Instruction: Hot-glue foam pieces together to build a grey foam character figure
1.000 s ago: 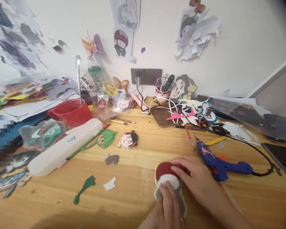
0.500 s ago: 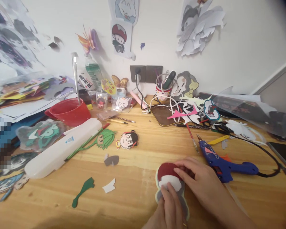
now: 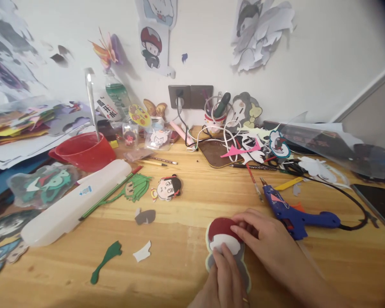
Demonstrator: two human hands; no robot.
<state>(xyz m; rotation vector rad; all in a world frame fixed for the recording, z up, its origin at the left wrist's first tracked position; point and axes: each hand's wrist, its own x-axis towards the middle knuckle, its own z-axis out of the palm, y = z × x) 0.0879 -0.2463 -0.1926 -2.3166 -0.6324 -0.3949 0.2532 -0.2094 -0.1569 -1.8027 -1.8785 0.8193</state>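
A layered cutout figure (image 3: 240,265) lies on the wooden table below my hands, grey with a pale yellow-green border. Its top carries a dark red cap piece (image 3: 223,229) and a white face piece (image 3: 223,244). My left hand (image 3: 223,273) presses its fingertips on the white piece from the near side; its thumb is hidden. My right hand (image 3: 263,239) pinches the right edge of the red cap between thumb and fingers. Just beyond the right hand, a blue hot glue gun (image 3: 298,214) rests on its side, nozzle towards the upper left.
To the left lie a dark green scrap (image 3: 107,261), a white scrap (image 3: 142,252), a grey scrap (image 3: 145,216) and a black-haired head cutout (image 3: 167,188). A white case (image 3: 73,203) and red cup (image 3: 83,152) stand farther left. Cables and scraps crowd the back; a phone (image 3: 377,205) is right.
The view has shifted slightly, so most things sit a little farther left in the picture. Both hands stay on the figure in nearly the same grip.
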